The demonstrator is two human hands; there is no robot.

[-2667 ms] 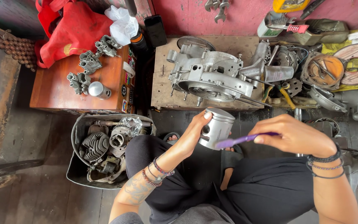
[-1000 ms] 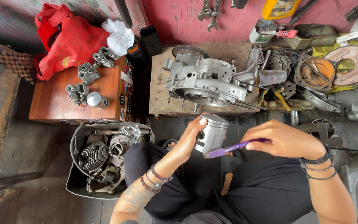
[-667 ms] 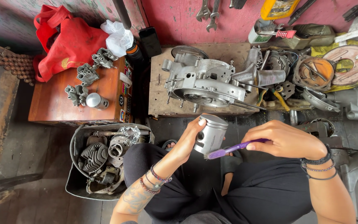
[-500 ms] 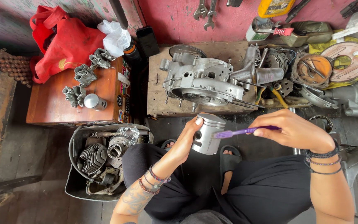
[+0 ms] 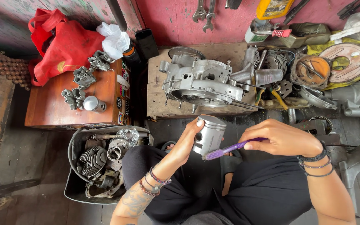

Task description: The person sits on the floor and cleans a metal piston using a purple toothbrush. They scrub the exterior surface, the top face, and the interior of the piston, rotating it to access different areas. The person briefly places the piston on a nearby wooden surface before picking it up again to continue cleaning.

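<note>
Scrubbing a Piston Over the Lap

Sitting low on the workshop floor, the person holds a silver piston (image 5: 208, 135) in the left hand (image 5: 187, 141), fingers curled around its side and the thumb pressed near the crown, so the grip is closed firmly on the metal. The piston hangs in the air above the knees, tilted, just in front of the wooden block (image 5: 157, 104) that carries a large engine casing (image 5: 203, 83). The right hand (image 5: 282, 139) pinches a purple toothbrush (image 5: 230, 149) between thumb and fingers, closed on the handle, with the bristle head touching the piston's lower skirt.

By my judgement the step in hand is the brushing itself: cleaning grime off the skirt. The next move would call for turning the piston a little in the left hand so a fresh strip of its wall meets the bristles, keeping the brush pressed lightly and the piston steady.

Off to the person's left, a metal tub (image 5: 73, 146) holds a finned cylinder and other engine parts, and a red-brown box (image 5: 55, 108) bears several small castings and a second piston. A red bag (image 5: 63, 46) slumps behind it, and spanners (image 5: 203, 12) hang on the pink wall.
</note>
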